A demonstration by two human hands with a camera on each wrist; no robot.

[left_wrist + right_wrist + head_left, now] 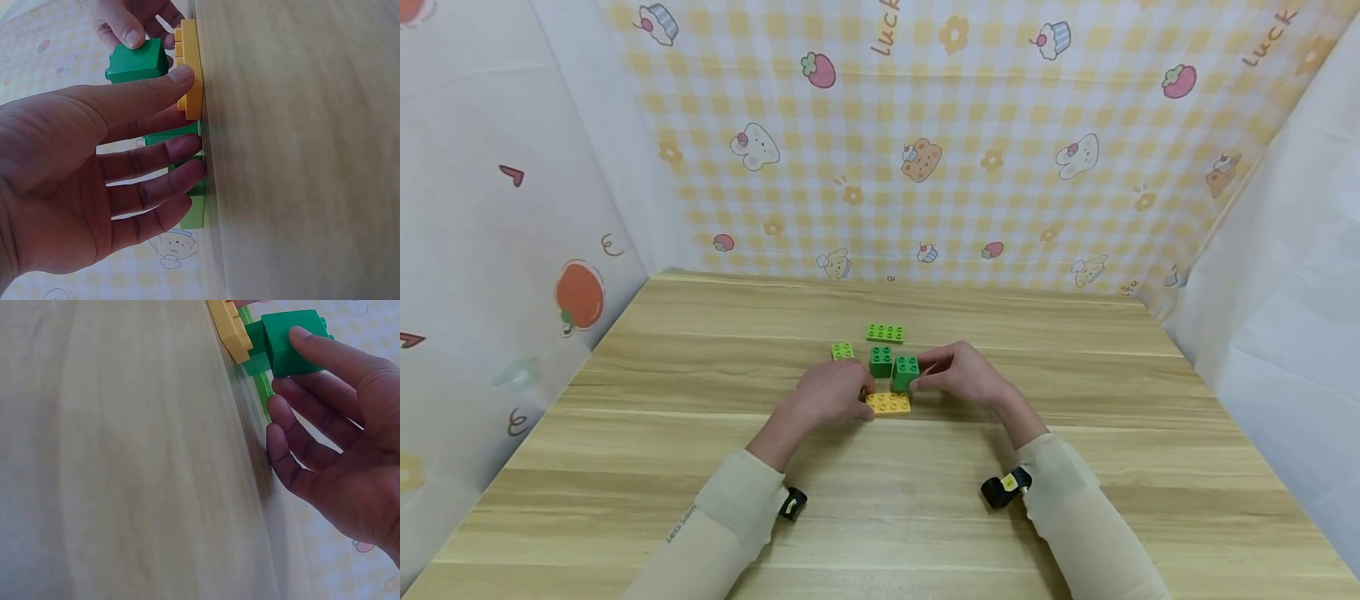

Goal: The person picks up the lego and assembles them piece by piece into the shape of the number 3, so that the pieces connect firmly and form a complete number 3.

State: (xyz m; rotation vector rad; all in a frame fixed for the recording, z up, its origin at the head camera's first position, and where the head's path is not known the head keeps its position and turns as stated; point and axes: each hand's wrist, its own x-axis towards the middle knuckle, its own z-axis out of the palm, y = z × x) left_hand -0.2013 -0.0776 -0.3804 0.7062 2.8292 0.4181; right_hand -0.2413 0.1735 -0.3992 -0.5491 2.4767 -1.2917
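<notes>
My left hand (831,392) pinches the left end of a yellow toy building brick (889,405), a flat one lying on the table with its studs up. In the left wrist view the thumb rests on the side of that yellow brick (193,69), and the other fingers are spread. Between thumb and fingers, my right hand (962,375) holds a dark green square brick (906,377), lifted off the table and slightly tilted in the right wrist view. It hangs just behind the yellow brick's right part, apart from it. A second dark green brick (881,362) stands close behind.
A light green square brick (842,350) sits beyond my left hand, partly hidden by it. Farther back lies a flat lime green brick (885,335). The wooden table (895,500) ends at a patterned cloth wall (880,225), with cloth on both sides too.
</notes>
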